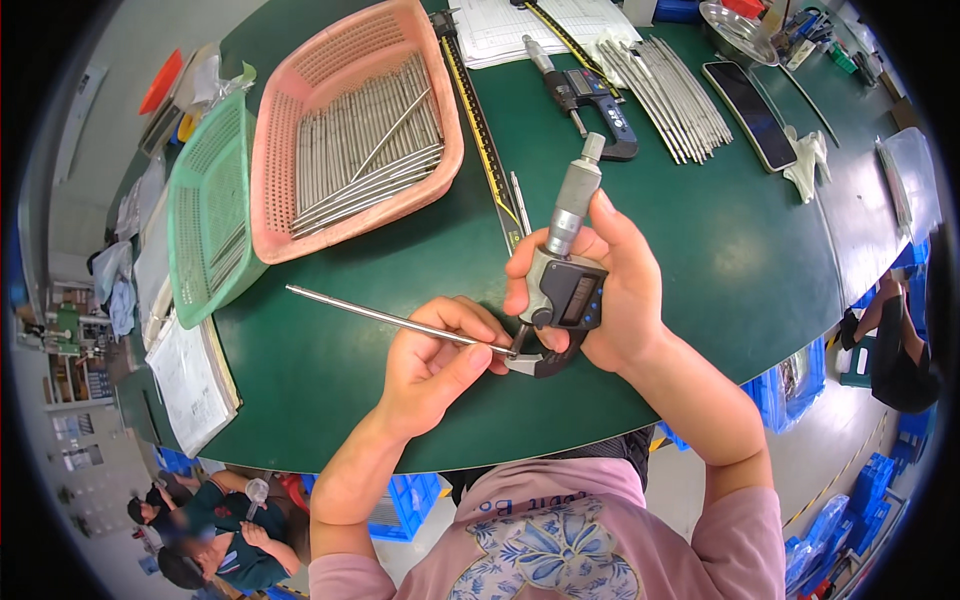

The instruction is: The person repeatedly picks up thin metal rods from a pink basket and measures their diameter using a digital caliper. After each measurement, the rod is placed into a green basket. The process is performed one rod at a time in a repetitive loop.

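My left hand [438,358] is closed around a thin metal rod [372,315], which slants from the upper left down to the right. My right hand [622,290] grips a digital micrometer [567,290], its thimble pointing up and its small screen facing me. The rod's right end lies at the micrometer's jaw gap; whether both jaws touch it is too small to tell. A pink basket [275,170] full of similar rods stands beyond my left hand. Left of it, a green basket [185,240] holds a few rods.
A second digital micrometer [597,105] and a long caliper [475,120] lie at the back. Rods [675,100] are spread in a row beside a phone [750,115]. Papers [190,385] rest at the left table edge. Two people sit at lower left; another is at far right.
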`<state>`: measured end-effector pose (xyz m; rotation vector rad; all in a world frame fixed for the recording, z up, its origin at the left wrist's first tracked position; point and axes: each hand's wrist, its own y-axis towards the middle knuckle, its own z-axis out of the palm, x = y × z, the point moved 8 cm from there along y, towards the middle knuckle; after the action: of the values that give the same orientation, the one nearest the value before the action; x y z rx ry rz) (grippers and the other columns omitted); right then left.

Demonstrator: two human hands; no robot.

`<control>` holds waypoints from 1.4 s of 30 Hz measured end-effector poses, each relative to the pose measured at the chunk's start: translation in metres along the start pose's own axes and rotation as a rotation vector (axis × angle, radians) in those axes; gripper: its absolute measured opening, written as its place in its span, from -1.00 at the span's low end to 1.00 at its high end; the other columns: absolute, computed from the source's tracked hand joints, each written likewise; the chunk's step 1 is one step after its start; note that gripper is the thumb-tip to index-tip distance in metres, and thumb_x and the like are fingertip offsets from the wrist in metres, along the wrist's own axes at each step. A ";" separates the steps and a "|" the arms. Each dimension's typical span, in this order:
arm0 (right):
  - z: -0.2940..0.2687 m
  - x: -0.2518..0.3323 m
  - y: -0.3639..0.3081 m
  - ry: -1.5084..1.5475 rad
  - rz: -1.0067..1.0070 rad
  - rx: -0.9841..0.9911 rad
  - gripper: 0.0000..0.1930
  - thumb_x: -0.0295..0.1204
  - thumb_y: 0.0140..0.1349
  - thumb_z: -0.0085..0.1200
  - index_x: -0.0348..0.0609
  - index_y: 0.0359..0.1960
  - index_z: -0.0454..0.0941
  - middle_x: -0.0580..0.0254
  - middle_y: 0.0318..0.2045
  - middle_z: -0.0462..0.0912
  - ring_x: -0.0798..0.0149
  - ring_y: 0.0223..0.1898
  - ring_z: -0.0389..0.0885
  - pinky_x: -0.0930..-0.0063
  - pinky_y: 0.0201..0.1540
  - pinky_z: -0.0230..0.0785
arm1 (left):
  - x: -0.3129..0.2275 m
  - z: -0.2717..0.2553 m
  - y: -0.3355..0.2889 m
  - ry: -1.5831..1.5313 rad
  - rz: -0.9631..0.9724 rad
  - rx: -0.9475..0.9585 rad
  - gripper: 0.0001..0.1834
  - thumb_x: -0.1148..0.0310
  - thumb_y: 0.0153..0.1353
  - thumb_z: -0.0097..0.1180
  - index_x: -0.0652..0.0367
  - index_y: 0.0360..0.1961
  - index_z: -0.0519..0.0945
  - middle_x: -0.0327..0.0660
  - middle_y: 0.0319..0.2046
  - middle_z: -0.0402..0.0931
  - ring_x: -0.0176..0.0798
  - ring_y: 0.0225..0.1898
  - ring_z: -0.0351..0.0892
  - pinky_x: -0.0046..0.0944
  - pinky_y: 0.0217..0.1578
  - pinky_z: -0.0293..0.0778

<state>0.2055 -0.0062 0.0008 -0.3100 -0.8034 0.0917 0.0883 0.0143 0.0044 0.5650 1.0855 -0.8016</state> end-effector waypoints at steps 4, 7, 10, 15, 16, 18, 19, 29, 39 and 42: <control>0.001 0.001 0.000 -0.024 -0.025 -0.002 -0.25 0.21 0.14 -0.51 -0.30 -0.43 0.49 0.03 -0.60 0.51 0.36 -0.78 0.35 0.62 -0.79 0.20 | -0.002 -0.001 0.001 -0.014 0.016 -0.018 -0.89 0.51 0.14 0.01 0.28 -0.31 0.38 -0.13 -0.35 0.42 -0.34 -0.32 0.44 -0.37 -0.33 0.43; 0.002 0.001 -0.001 -0.027 -0.035 0.015 -0.28 0.20 0.15 -0.47 -0.30 -0.43 0.48 0.06 -0.60 0.51 0.37 -0.77 0.36 0.61 -0.76 0.21 | 0.002 -0.006 -0.001 0.041 -0.007 -0.053 -0.87 0.51 0.12 0.05 0.27 -0.32 0.38 -0.15 -0.38 0.44 -0.36 -0.36 0.44 -0.40 -0.34 0.41; 0.002 -0.001 -0.001 -0.016 0.000 0.029 -0.32 0.17 0.18 -0.44 -0.30 -0.41 0.45 0.12 -0.60 0.52 0.39 -0.75 0.37 0.60 -0.72 0.22 | 0.003 -0.008 -0.001 0.046 -0.018 -0.051 -0.86 0.52 0.10 0.07 0.26 -0.33 0.38 -0.18 -0.40 0.44 -0.38 -0.39 0.45 -0.41 -0.34 0.40; 0.000 -0.006 0.001 0.040 0.082 -0.003 -0.32 0.13 0.20 -0.50 -0.31 -0.39 0.45 0.10 -0.59 0.52 0.37 -0.76 0.36 0.59 -0.71 0.22 | 0.001 -0.003 -0.002 -0.011 -0.025 -0.042 -0.85 0.56 0.09 0.06 0.25 -0.31 0.37 -0.16 -0.36 0.44 -0.38 -0.34 0.45 -0.40 -0.30 0.40; 0.000 -0.007 0.002 0.052 0.088 0.006 -0.33 0.12 0.20 -0.50 -0.32 -0.39 0.45 0.09 -0.59 0.52 0.37 -0.77 0.36 0.59 -0.71 0.22 | 0.001 -0.003 -0.003 -0.021 -0.026 -0.039 -0.85 0.57 0.09 0.05 0.25 -0.31 0.36 -0.16 -0.35 0.44 -0.38 -0.34 0.45 -0.40 -0.29 0.40; -0.001 -0.008 0.002 0.076 0.102 0.026 -0.33 0.11 0.20 -0.49 -0.33 -0.39 0.45 0.08 -0.59 0.52 0.36 -0.77 0.36 0.58 -0.71 0.22 | 0.000 -0.002 -0.003 -0.045 -0.026 -0.033 -0.84 0.58 0.09 0.05 0.25 -0.30 0.36 -0.15 -0.33 0.43 -0.38 -0.32 0.44 -0.40 -0.28 0.41; -0.001 -0.009 0.002 0.074 0.107 0.014 -0.33 0.11 0.19 -0.50 -0.32 -0.39 0.45 0.06 -0.59 0.52 0.35 -0.79 0.34 0.58 -0.73 0.22 | 0.000 -0.002 -0.002 -0.057 -0.026 -0.031 -0.83 0.59 0.09 0.04 0.25 -0.30 0.36 -0.15 -0.32 0.43 -0.38 -0.31 0.44 -0.40 -0.27 0.41; 0.000 -0.007 0.002 0.018 0.074 0.011 -0.35 0.14 0.17 -0.41 -0.29 -0.43 0.46 0.03 -0.61 0.51 0.36 -0.80 0.33 0.60 -0.80 0.19 | 0.001 0.002 -0.002 -0.054 -0.018 0.019 -0.81 0.62 0.06 0.05 0.26 -0.30 0.35 -0.15 -0.29 0.40 -0.39 -0.28 0.43 -0.40 -0.24 0.40; 0.003 -0.003 0.000 -0.039 0.033 0.048 -0.37 0.16 0.15 -0.29 -0.28 -0.42 0.45 0.17 -0.62 0.52 0.43 -0.76 0.37 0.63 -0.73 0.20 | 0.006 -0.002 -0.003 -0.002 -0.063 -0.022 -0.84 0.62 0.05 0.09 0.28 -0.35 0.38 -0.16 -0.34 0.44 -0.42 -0.31 0.44 -0.45 -0.29 0.39; 0.003 -0.003 0.000 -0.045 0.006 0.067 -0.36 0.16 0.18 -0.33 -0.29 -0.41 0.45 0.17 -0.62 0.52 0.42 -0.76 0.36 0.63 -0.72 0.21 | 0.005 -0.003 -0.003 0.001 -0.063 -0.021 -0.84 0.61 0.05 0.09 0.29 -0.36 0.38 -0.16 -0.35 0.45 -0.42 -0.33 0.44 -0.45 -0.30 0.39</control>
<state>0.2014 -0.0057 0.0007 -0.2481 -0.8421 0.1311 0.0852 0.0131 -0.0018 0.5162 1.1161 -0.8437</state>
